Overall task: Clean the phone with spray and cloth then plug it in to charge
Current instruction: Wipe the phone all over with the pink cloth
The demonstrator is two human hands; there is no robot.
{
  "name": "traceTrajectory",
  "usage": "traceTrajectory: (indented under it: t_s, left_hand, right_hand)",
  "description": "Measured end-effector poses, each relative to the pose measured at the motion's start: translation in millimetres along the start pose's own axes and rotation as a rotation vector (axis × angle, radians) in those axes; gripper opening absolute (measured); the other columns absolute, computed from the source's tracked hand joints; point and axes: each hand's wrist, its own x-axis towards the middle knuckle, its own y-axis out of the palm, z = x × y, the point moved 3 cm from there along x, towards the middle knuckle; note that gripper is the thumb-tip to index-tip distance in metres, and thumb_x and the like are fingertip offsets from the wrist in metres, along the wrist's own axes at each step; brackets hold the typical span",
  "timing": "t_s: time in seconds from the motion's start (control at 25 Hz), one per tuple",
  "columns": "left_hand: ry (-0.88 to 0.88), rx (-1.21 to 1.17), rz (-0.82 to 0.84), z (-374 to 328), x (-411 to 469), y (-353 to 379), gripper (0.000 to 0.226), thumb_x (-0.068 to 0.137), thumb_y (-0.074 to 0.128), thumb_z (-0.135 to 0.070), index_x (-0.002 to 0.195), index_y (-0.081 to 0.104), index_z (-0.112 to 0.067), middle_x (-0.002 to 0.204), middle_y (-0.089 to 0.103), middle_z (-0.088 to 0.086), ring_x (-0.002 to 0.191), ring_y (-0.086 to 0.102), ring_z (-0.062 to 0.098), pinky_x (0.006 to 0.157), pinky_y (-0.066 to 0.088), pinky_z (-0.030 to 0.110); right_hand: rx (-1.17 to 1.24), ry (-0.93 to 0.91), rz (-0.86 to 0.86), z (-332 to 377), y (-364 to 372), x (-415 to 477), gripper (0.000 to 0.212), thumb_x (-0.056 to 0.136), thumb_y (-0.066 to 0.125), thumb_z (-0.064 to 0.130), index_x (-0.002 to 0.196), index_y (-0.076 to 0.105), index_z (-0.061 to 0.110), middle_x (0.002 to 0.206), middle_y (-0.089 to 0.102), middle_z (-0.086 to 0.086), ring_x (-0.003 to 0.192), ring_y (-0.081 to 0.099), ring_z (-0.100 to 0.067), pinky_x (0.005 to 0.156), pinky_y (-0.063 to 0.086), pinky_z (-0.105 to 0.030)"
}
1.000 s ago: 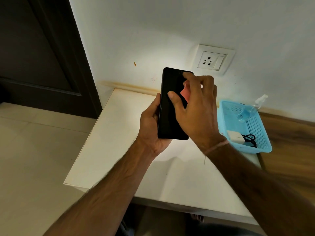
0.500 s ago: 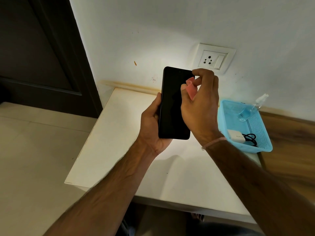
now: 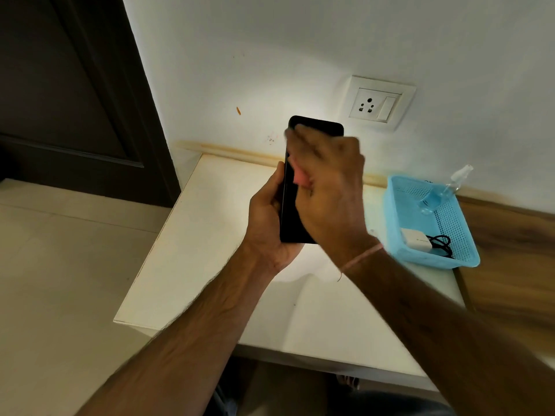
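My left hand (image 3: pixel 267 217) grips a black phone (image 3: pixel 292 211) upright above the white table (image 3: pixel 192 250), screen facing me. My right hand (image 3: pixel 330 187), blurred by motion, holds a small pink cloth (image 3: pixel 301 178) against the screen and covers most of the phone's right side. A clear spray bottle (image 3: pixel 444 190) leans in the far corner of a blue basket (image 3: pixel 464 259) on the table's right side. A white charger (image 3: pixel 416 239) with a black cable (image 3: pixel 443 244) lies in the basket's near end. A wall socket (image 3: pixel 375 105) sits above the table.
A dark door (image 3: pixel 66 94) stands at the left beyond the tiled floor (image 3: pixel 54 280). A wooden surface (image 3: pixel 510 265) borders the table on the right. The table's near edge runs just in front of my body.
My right hand with the pink cloth has swept from the phone's upper right edge leftward across the screen. The left hand and phone stay put.
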Motion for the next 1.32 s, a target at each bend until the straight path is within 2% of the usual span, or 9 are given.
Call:
traceTrajectory:
  t_s: [0.24, 0.32, 0.48, 0.6, 0.72, 0.84, 1.0, 1.2, 1.32]
  left_hand:
    - [-0.063, -0.026, -0.020, -8, -2, -3, 0.053, 0.101, 0.052, -0.047, 0.128, 0.068, -0.005, 0.111, 0.070, 0.013, 0.108, 0.066, 0.029, 0.104, 0.048, 0.036]
    - [-0.058, -0.012, -0.042, -6, -2, -2, 0.055, 0.100, 0.054, -0.046, 0.136, 0.063, -0.006, 0.118, 0.068, 0.015, 0.115, 0.063, 0.031, 0.110, 0.043, 0.040]
    - [-0.037, -0.025, -0.013, -4, -4, 4, 0.045, 0.101, 0.051, -0.039, 0.126, 0.072, -0.008, 0.123, 0.072, 0.013, 0.114, 0.069, 0.027, 0.105, 0.050, 0.038]
    - [-0.078, -0.053, 0.033, -10, -5, 6, 0.059, 0.097, 0.051, -0.044, 0.139, 0.058, -0.003, 0.132, 0.063, 0.020, 0.121, 0.063, 0.034, 0.108, 0.048, 0.040]
    - [-0.077, -0.031, -0.007, -10, -2, -1, 0.063, 0.097, 0.052, -0.046, 0.141, 0.057, -0.002, 0.125, 0.066, 0.020, 0.115, 0.066, 0.034, 0.104, 0.051, 0.041]
    - [-0.063, 0.006, -0.008, 0, -1, -3, 0.050, 0.106, 0.043, -0.042, 0.137, 0.063, -0.008, 0.129, 0.069, 0.014, 0.121, 0.065, 0.030, 0.107, 0.050, 0.040]
    - [-0.045, 0.042, 0.000, 2, -2, -2, 0.044, 0.103, 0.045, -0.042, 0.128, 0.072, -0.019, 0.128, 0.071, 0.009, 0.118, 0.068, 0.028, 0.097, 0.057, 0.041]
    - [-0.080, -0.048, 0.056, -4, -3, -3, 0.059, 0.103, 0.040, -0.042, 0.153, 0.044, -0.013, 0.158, 0.043, 0.011, 0.151, 0.035, 0.030, 0.124, 0.028, 0.043]
    - [-0.131, -0.087, 0.055, 2, -3, -2, 0.059, 0.103, 0.044, -0.044, 0.152, 0.047, -0.012, 0.145, 0.057, 0.014, 0.142, 0.047, 0.032, 0.120, 0.037, 0.042]
  right_hand:
    - [-0.079, -0.226, 0.116, -3, 0, -53, 0.034, 0.096, 0.050, 0.016, 0.125, 0.063, 0.004, 0.131, 0.060, -0.013, 0.111, 0.052, -0.030, 0.089, 0.048, -0.042]
    - [-0.138, -0.191, 0.123, -10, -6, -46, 0.036, 0.094, 0.051, 0.022, 0.125, 0.064, 0.009, 0.133, 0.059, -0.011, 0.114, 0.050, -0.031, 0.090, 0.044, -0.044]
    - [-0.162, -0.145, 0.188, -6, -2, -22, 0.045, 0.094, 0.044, 0.020, 0.134, 0.054, 0.003, 0.143, 0.050, -0.014, 0.137, 0.039, -0.034, 0.111, 0.031, -0.050]
    - [-0.149, -0.211, 0.262, 5, 5, -47, 0.047, 0.098, 0.042, 0.015, 0.142, 0.041, -0.003, 0.150, 0.037, -0.020, 0.143, 0.028, -0.033, 0.117, 0.025, -0.049]
    - [-0.180, -0.243, 0.372, -4, 1, -70, 0.054, 0.103, 0.035, 0.028, 0.149, 0.028, 0.000, 0.157, 0.022, -0.017, 0.147, 0.014, -0.030, 0.118, 0.019, -0.049]
    - [-0.285, -0.044, 0.375, -18, 6, -41, 0.064, 0.102, 0.021, 0.042, 0.153, 0.014, 0.004, 0.161, 0.009, -0.016, 0.149, 0.002, -0.029, 0.121, 0.007, -0.048]
    - [-0.290, 0.110, 0.346, -10, 25, -2, 0.070, 0.099, 0.020, 0.048, 0.153, 0.012, 0.005, 0.161, 0.005, -0.016, 0.149, 0.000, -0.031, 0.119, 0.005, -0.051]
    - [-0.192, -0.093, 0.427, 10, 18, -53, 0.070, 0.100, 0.013, 0.052, 0.154, 0.007, 0.009, 0.162, -0.001, -0.012, 0.149, -0.007, -0.026, 0.119, 0.008, -0.051]
    - [-0.227, -0.118, 0.451, -3, 7, -64, 0.062, 0.102, 0.010, 0.045, 0.154, 0.007, 0.012, 0.162, -0.001, -0.009, 0.149, -0.006, -0.023, 0.119, 0.009, -0.051]
